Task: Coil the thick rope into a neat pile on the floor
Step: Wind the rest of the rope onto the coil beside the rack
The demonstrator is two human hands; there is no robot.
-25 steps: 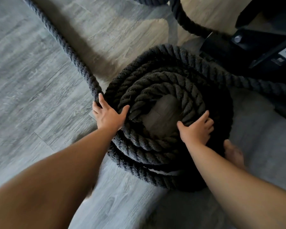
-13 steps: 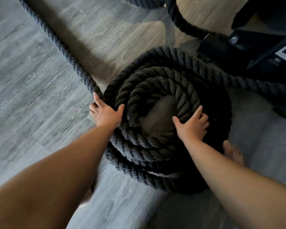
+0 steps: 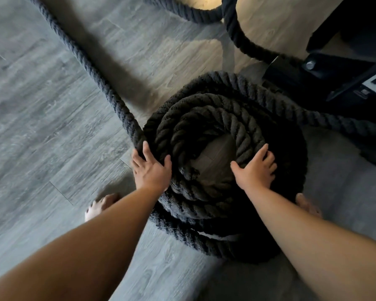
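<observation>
Rope coil (image 3: 204,109), left hand (image 3: 151,170) and right hand (image 3: 256,168) spread flat atop

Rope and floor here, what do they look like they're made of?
Rope: dark matte twisted fibre, possibly synthetic or a cotton blend; thick spiralled strands, slightly fuzzy surface. Floor: grey wood-look planks, probably vinyl or laminate; grain pattern, thin seams, faint sheen.

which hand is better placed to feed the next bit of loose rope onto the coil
Left, probably. The left hand rests on the outer edge of the coil right where the loose rope runs in, while the right hand rests on the inner loops, away from it.
</observation>
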